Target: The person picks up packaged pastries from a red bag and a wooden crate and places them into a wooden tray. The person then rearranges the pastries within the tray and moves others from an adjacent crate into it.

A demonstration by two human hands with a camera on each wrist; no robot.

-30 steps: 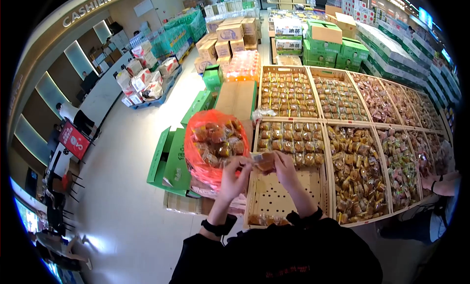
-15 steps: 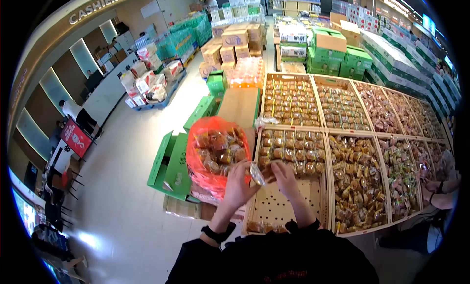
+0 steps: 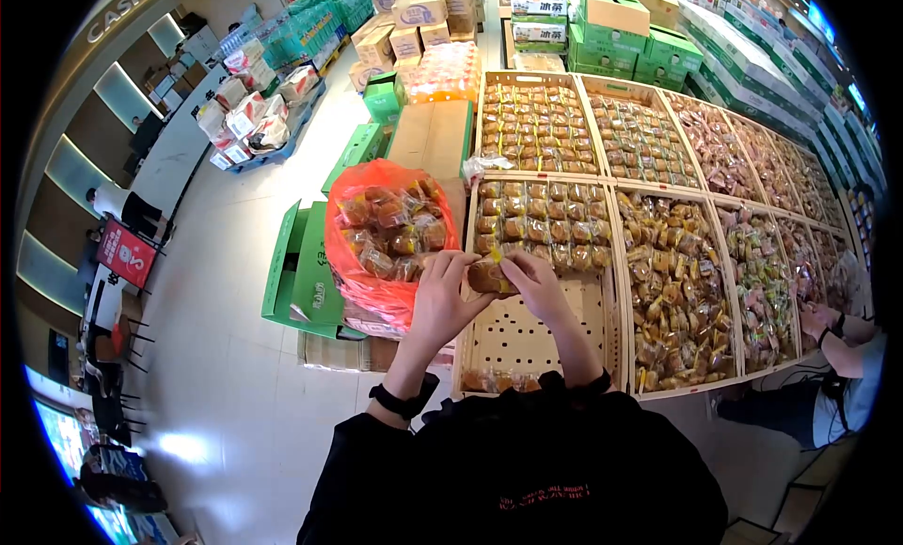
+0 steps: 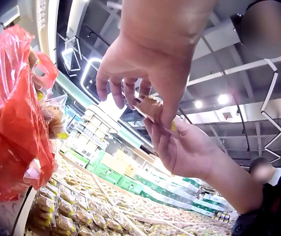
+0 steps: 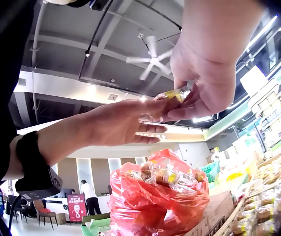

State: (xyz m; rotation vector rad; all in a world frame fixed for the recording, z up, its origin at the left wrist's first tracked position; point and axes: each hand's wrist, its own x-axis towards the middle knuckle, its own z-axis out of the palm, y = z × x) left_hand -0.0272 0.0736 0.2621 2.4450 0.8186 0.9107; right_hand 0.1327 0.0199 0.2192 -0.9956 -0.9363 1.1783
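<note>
A packaged bun [image 3: 489, 276] in clear wrap is held between both hands, above the wooden crate's perforated base [image 3: 536, 331]. My left hand [image 3: 440, 296] holds its left side between thumb and fingers, as the left wrist view of this hand [image 4: 147, 69] shows. From the other side, my right hand [image 3: 534, 286] pinches the wrapper's edge with its yellow print. Close to the left hand stands a red plastic bag [image 3: 340, 263], open at the top and filled with wrapped buns [image 3: 390, 230]. Neat rows of similar packaged buns [image 3: 541, 225] fill the back of the crate.
More wooden crates hold loose wrapped snacks [image 3: 673, 300] to the right. Green cardboard boxes [image 3: 324, 277] stand left of the bag. Another person's hand [image 3: 820, 321] reaches over the crates at far right. Stacked cartons [image 3: 611, 42] rise behind.
The bun has been turned over between my hands: a silvery side showed half a second ago, its brown side shows now. The head view has tilted downward.
</note>
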